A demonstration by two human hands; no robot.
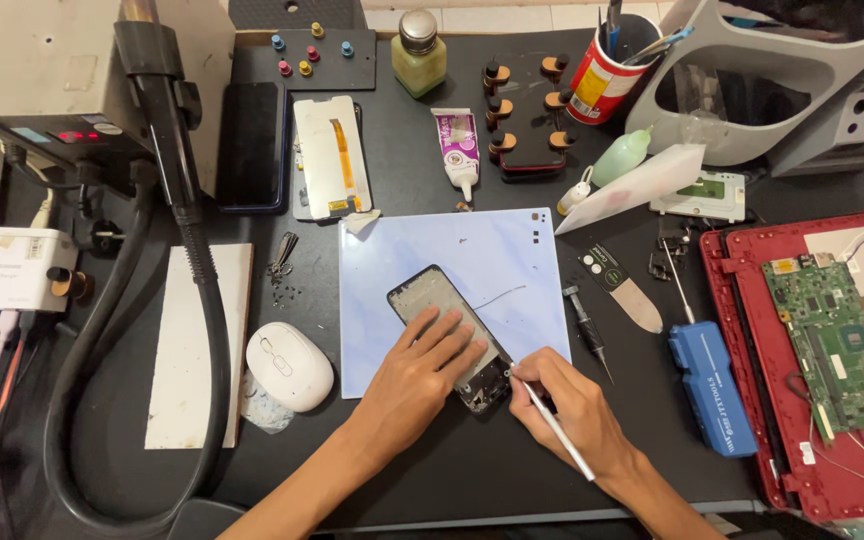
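Fingers (447, 335) of the left hand (422, 375) are lying flat and slightly spread on the opened phone frame (449, 335), pressing it down on the pale blue mat (512, 260), while the right hand (577, 400) is pinching a thin metal tool (557, 430) like a pen, with its tip touching the lower corner of the frame. The phone frame is lying tilted near the front edge of the mat, in the middle of the dark bench (432, 470). It seems the work is in the middle: the screen is already off the frame and the inside is open to see, but small parts are staying in it and nothing is being put back yet. Just left of the mat, a white mouse (290, 365) is resting, and to the right a small black screwdriver (587, 330) and a blue tool case (712, 385) are lying. Further right, an open red laptop shell (752, 400) is showing its green circuit board (837, 340). Further back, a detached screen with an orange flex cable (330, 155) is lying beside a dark phone (252, 145), then a glue tube (459, 145) and a glass bottle (419, 55). At the far left, the hot air station (62, 70) is standing with its thick black hose (132, 330).
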